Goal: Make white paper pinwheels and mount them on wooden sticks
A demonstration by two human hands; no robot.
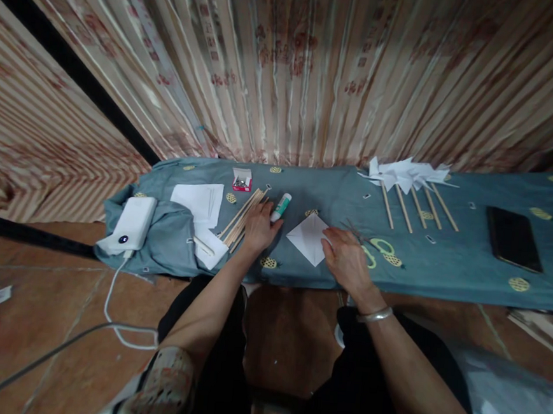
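One loosely curled left hand (259, 227), in the head view, rests over wooden sticks (235, 225) beside a glue stick (281, 207); its hold is unclear. The right hand (348, 257), fingers bent, touches a creased white paper square (308, 237) lying between both hands, pinch unclear.

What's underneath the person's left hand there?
Thin wooden sticks lie partly beneath the left hand, with uncovered lengths showing beside it. Whatever else the hand covers can't be seen.
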